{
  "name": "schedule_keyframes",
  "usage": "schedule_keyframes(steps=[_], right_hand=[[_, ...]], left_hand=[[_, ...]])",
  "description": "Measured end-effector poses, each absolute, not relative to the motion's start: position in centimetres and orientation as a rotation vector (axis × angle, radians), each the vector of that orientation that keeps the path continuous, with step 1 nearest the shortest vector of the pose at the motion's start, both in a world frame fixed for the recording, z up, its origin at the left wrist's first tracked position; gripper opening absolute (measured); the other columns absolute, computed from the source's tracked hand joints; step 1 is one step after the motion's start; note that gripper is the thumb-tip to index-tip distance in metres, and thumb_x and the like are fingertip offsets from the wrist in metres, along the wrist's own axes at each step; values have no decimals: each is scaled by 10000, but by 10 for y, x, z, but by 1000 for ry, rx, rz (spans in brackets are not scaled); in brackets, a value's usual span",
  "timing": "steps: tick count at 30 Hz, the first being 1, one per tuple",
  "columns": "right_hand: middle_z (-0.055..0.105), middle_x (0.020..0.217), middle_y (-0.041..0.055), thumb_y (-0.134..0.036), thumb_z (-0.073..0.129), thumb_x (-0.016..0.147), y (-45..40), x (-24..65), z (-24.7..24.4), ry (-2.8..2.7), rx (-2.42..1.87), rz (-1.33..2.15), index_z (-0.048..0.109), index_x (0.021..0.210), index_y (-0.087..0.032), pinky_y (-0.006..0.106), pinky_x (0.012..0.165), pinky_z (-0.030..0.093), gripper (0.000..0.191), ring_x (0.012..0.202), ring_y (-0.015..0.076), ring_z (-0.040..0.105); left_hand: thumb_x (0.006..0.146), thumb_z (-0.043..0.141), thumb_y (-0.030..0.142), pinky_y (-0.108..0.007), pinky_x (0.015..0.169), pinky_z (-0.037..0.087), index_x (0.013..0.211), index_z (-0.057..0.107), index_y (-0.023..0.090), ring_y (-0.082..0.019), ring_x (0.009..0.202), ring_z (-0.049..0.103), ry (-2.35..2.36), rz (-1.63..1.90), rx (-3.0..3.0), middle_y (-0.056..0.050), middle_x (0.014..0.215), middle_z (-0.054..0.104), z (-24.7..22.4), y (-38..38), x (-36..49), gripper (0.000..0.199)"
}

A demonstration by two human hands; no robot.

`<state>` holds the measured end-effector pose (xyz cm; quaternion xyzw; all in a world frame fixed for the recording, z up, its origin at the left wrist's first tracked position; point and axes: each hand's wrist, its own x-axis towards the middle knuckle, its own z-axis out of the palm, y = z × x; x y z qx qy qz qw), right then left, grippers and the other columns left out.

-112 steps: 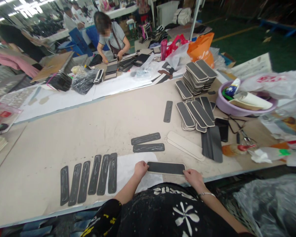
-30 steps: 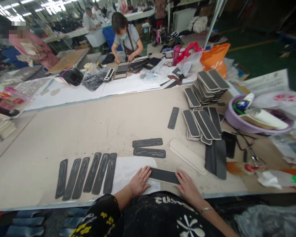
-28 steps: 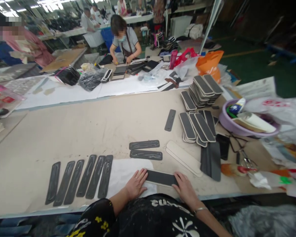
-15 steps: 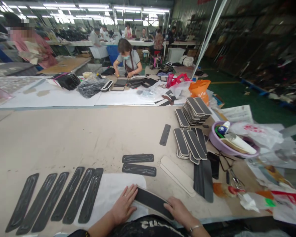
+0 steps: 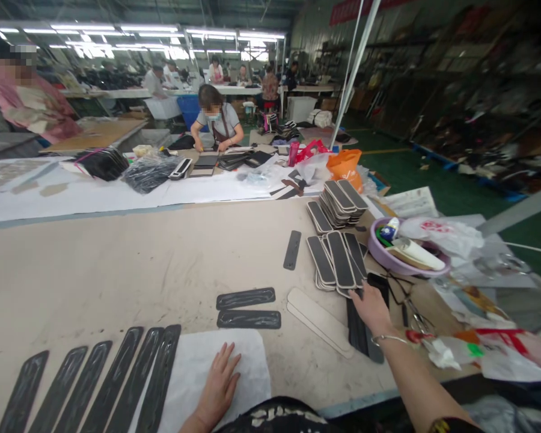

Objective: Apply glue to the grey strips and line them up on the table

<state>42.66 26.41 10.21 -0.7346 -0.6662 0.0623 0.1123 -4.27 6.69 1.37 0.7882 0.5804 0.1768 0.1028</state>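
My left hand lies flat with fingers spread on a white sheet, holding nothing. My right hand reaches to the near end of a pile, its thumb and fingers apart. They touch or nearly touch the end of a dark strip with a pale border lying on top. Below that hand is a stack of plain dark strips, partly covered by it. Left of the sheet several dark strips with glossy streaks lie in a row. Two more streaked strips lie beyond the sheet.
Pale strips lie between the sheet and the dark stack. A taller pile of bordered strips stands farther back. To the right are a purple basin, scissors and plastic bags. A co-worker works across the table.
My right hand has moved from the sheet to the pile at the right, and the bordered strip from the sheet now lies there. My left hand stays on the sheet; the view has shifted.
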Motion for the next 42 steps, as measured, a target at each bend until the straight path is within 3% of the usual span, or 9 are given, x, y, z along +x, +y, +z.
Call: schedule_keyframes(steps=[5, 12, 17, 22, 27, 32, 37, 42], right_hand=[[571, 1182, 175, -332, 527, 762, 221, 391, 56, -2113, -2155, 432, 530, 1224, -110, 387, 923, 412, 512, 1109, 285, 518], [567, 1052, 159, -287, 627, 649, 191, 375, 34, -2085, -2180, 549, 560, 1135, -146, 429, 851, 430, 510, 997, 309, 546], [593, 933, 73, -270, 475, 799, 198, 379, 53, -2081, -1978, 734, 614, 906, -202, 332, 800, 459, 189, 866, 203, 584], [657, 904, -7, -305, 466, 859, 176, 364, 86, -2130, -1590, 1028, 648, 906, -249, 232, 804, 445, 196, 872, 145, 596], [685, 838, -15, -264, 509, 830, 141, 329, 86, -2192, -1256, 1369, 701, 871, -259, 236, 762, 436, 197, 818, 154, 603], [670, 821, 5, -210, 515, 809, 130, 300, 59, -2319, -1387, 1173, 707, 819, -261, 263, 768, 448, 199, 826, 173, 601], [609, 1153, 86, -231, 453, 854, 132, 323, 26, -2133, -1669, 785, 608, 1171, -231, 308, 945, 439, 354, 1063, 201, 557], [615, 1184, 58, -379, 484, 853, 116, 372, -36, -2154, -1771, 333, 592, 1209, -296, 347, 930, 486, 381, 1076, 234, 571]], left_hand=[[878, 450, 259, -452, 986, 469, 1143, 614, 277, -255, 1271, 444, 1689, 533, 2333, -55, 1321, 543, 10, 61, -46, 312], [871, 445, 226, -435, 958, 499, 1108, 634, 261, -246, 1238, 485, 1665, 482, 2377, -61, 1279, 578, 15, 55, -42, 305], [870, 468, 236, -415, 956, 507, 1127, 620, 284, -237, 1229, 493, 1637, 582, 2429, -48, 1276, 582, 20, 61, -39, 302], [858, 500, 282, -380, 906, 547, 1118, 623, 294, -236, 1173, 545, 1712, 744, 2377, -32, 1237, 611, 24, 76, -44, 288], [858, 494, 292, -373, 895, 554, 1114, 630, 295, -229, 1140, 572, 1704, 753, 2366, -29, 1206, 631, 25, 93, -43, 290], [865, 496, 283, -364, 889, 555, 1108, 631, 261, -230, 1127, 584, 1523, 732, 2463, -59, 1161, 654, 29, 110, -20, 279], [882, 467, 340, -269, 716, 582, 922, 683, 255, -175, 800, 681, 1362, 579, 2396, -53, 837, 710, 48, 134, 13, 235], [878, 466, 306, -269, 675, 540, 805, 685, 236, -169, 744, 646, 1445, 376, 2359, -41, 753, 670, 80, 196, 41, 240]])
